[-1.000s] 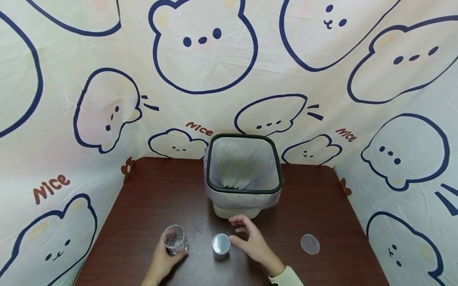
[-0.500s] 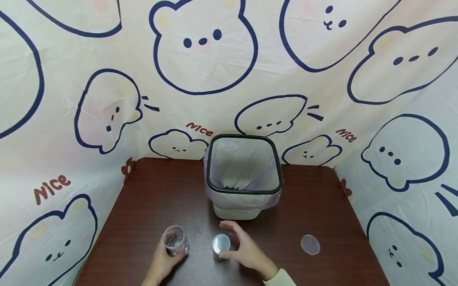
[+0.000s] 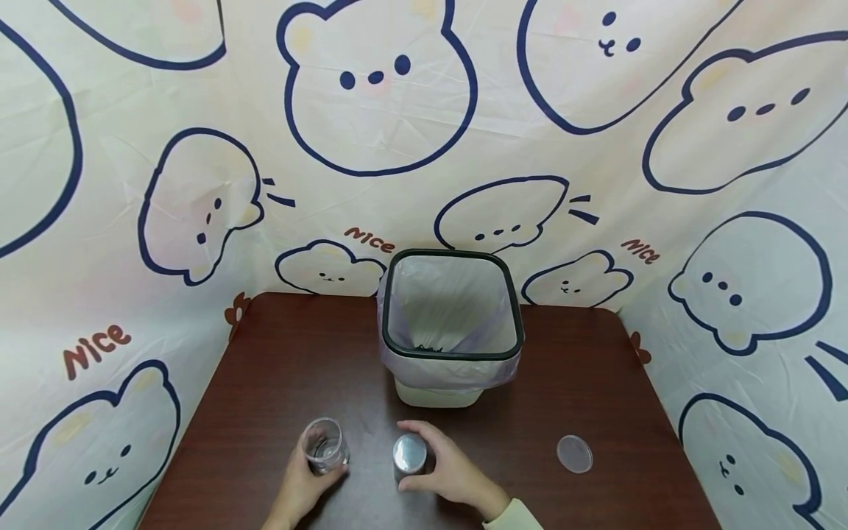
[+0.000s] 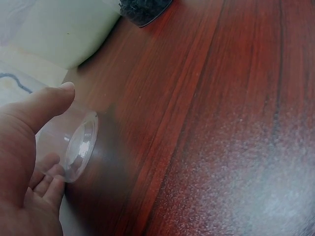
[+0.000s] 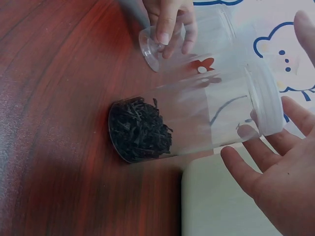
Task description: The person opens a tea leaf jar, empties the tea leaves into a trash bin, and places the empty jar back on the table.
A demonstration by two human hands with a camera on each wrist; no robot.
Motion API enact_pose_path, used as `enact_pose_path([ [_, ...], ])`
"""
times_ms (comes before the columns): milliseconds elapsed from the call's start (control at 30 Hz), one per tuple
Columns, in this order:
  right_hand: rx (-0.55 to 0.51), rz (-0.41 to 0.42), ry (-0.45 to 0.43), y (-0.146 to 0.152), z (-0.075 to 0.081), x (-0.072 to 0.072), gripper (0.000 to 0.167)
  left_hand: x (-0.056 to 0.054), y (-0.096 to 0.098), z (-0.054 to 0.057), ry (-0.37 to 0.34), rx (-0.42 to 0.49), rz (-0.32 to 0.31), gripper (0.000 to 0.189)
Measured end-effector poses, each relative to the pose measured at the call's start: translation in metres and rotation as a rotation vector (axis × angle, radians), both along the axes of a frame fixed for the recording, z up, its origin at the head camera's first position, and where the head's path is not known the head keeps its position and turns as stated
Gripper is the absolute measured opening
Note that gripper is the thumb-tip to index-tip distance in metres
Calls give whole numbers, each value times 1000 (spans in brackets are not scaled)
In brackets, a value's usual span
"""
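The right hand's thumb and fingers, spread wide, now curve around an upright, clear cylindrical jar of dark shreds; a second ago they stood beside it. That looks like readiness to grip, though contact is unclear. The left hand holds a clear, round cup on the brown wood-grained table. Behind, dark bits inside the pale, lined bin are indistinct.

Jar on table, shreds inside it, cup and left hand to its left, right hand at its right, bin behind it, disc farther right.
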State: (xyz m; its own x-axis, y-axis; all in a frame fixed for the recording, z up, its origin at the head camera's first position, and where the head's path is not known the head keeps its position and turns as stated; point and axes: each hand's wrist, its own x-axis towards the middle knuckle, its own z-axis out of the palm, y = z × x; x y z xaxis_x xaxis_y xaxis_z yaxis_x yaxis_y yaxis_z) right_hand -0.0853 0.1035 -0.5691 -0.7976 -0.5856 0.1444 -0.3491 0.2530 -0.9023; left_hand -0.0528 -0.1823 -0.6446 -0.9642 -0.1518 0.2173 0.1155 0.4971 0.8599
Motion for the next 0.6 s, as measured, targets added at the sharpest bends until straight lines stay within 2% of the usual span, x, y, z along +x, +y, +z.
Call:
enact_pose_path([
  [233, 31, 6, 13, -2, -5, 2, 80, 0, 0, 1, 6, 8, -1, 80],
  [600, 81, -32, 6, -4, -14, 2, 73, 1, 0, 2, -13, -3, 4, 82],
])
